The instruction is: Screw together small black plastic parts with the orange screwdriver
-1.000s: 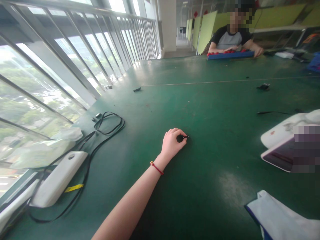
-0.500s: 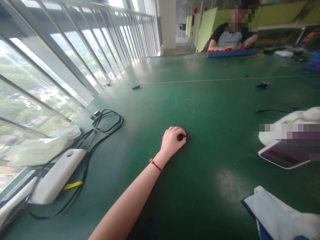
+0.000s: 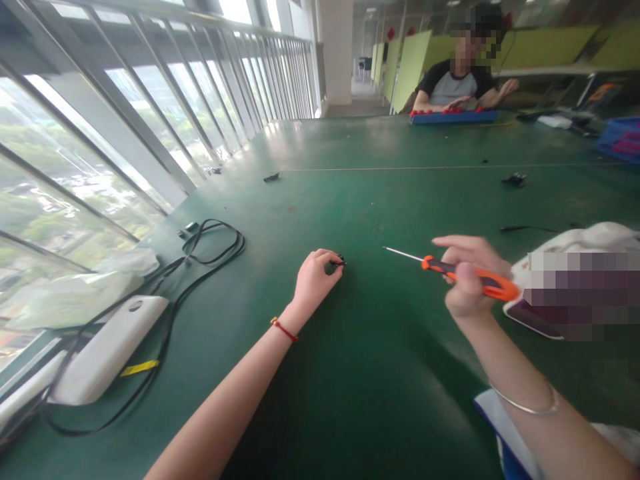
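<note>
My left hand rests on the green table, its fingers closed round a small black part. Most of that part is hidden behind the fingers, so I cannot make out its kind. To the right, my right hand grips a screwdriver with an orange and black handle, its index finger stretched forward along it. The thin metal shaft points left, towards the left hand; its tip is apart from the black part.
A black cable loops beside a white oblong case on the left. On the right lie a white bundle and a blue-and-white cloth. Across the table a person sits behind a blue tray holding red pieces.
My right hand has come into view from the right with the screwdriver. My left hand has shifted slightly left in the picture, still closed on the black part.
</note>
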Demonstrator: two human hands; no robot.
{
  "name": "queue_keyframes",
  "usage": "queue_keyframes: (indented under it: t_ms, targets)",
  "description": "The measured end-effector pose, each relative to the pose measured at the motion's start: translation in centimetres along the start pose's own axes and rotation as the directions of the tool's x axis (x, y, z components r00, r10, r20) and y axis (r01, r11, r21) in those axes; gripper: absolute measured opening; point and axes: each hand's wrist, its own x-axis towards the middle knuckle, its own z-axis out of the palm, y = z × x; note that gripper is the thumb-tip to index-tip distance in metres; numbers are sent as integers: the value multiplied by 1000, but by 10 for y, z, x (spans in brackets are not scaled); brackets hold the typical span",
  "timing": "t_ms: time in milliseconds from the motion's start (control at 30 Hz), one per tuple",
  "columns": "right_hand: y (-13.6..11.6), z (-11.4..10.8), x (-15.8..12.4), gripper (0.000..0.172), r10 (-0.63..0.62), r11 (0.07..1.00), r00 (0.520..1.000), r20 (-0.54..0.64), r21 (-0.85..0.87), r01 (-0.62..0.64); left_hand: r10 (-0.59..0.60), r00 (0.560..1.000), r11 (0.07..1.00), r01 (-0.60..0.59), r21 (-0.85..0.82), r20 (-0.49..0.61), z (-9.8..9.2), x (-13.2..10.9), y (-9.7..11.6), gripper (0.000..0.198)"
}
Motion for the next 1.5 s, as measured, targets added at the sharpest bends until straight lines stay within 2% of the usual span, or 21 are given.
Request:
queue_keyframes:
  t_ms: [67,133,233,300,367,500,600,667,733,867,1100,1267,1500]
  targets:
    - [4,16,-5,31,-29,1000,999,46,-6,29,-37,998,998,39,46,-46,-22,-2,-19,9]
    - [9,30,-11,21,-48,998,986,158,-21,52,-104,989,983,118,138,-106,-48,-8,-41,9]
    - [16,43,-18,13,-50,998,966,254,-20,57,-195,955,935,250,253,-225,-83,-19,-73,11]
    - [18,47,-20,10,-50,998,943,329,-17,59,-224,923,909,314,274,-313,-99,-27,-89,15]
    - [19,49,-22,10,-51,998,911,409,-10,60,-255,899,886,365,287,-354,-107,-32,-99,17]
    - [21,49,-24,14,-35,999,866,498,-4,42,-320,880,871,419,256,-352,-108,-37,-105,18]
    - [23,50,-24,15,-25,999,849,528,-4,32,-287,873,898,389,208,-395,-107,-37,-107,22]
    - [24,50,-25,15,-19,1000,842,539,-4,26,-304,846,904,401,147,-437,-108,-37,-109,26]
    - [25,51,-25,17,-14,1000,840,543,-2,18,-373,806,891,449,64,-459,-111,-37,-113,31]
    - [27,52,-25,17,-6,1000,836,549,3,5,-487,759,847,531,-22,-431,-116,-36,-117,37]
    - [30,53,-26,18,3,1000,826,564,8,-9,-517,759,827,562,-3,-395,-115,-35,-115,42]
    - [31,54,-27,19,4,1000,830,558,16,-16,-507,770,836,549,-3,-389,-114,-35,-115,39]
    - [31,54,-27,19,7,1000,830,557,20,-22,-504,763,842,538,-34,-405,-114,-35,-116,37]
